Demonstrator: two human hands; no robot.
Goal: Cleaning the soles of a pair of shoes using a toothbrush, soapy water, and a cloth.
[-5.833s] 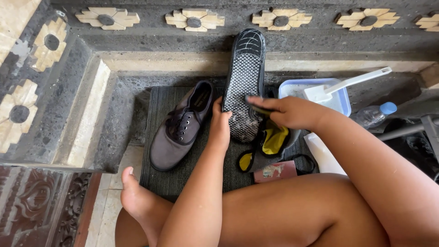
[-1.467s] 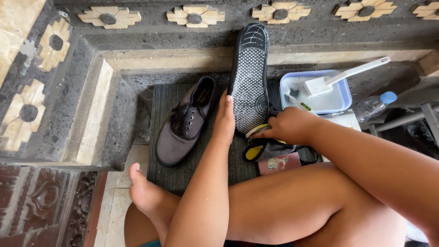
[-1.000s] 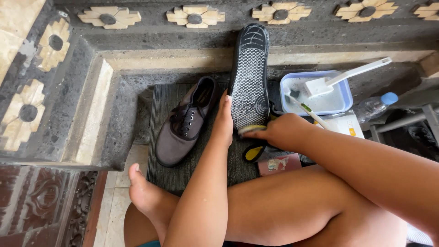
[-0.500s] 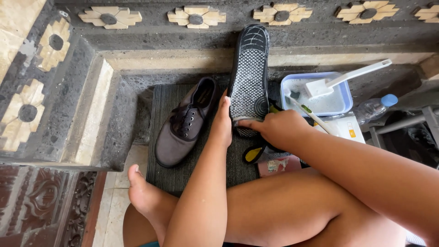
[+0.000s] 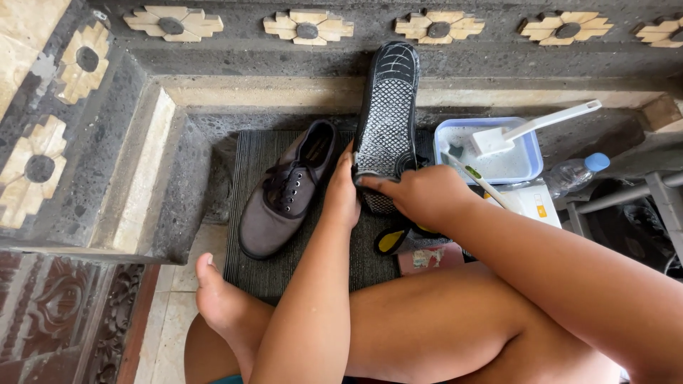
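- The left hand steadied an upturned shoe, its fingers wrapped round the heel end so that the black patterned sole faced the camera and the toe pointed up toward the stone ledge.
- The right hand pressed against the lower part of that sole, fingers curled close round something small; what they gripped could not be made out, since the hand covered it.
- The shoe stood nearly upright over a dark ribbed mat, between the second shoe and the tub.
- The second shoe, grey with dark laces, lay flat on the mat just beside the left hand, laces done up, untouched by either hand.
- A blue-rimmed tub of cloudy water sat near the right wrist, with a white long-handled brush resting in it and a toothbrush leaning at its edge.
- A yellow and black object lay on the mat under the right forearm, next to a small pinkish packet; a clear bottle with a blue cap lay beyond the tub.
- Judging from this, the sole work was under way at the heel end, and the upper sole looked dark and fairly clean.
- The grey shoe on the mat seemed not yet handled, so roughly half the cleaning appeared to remain.
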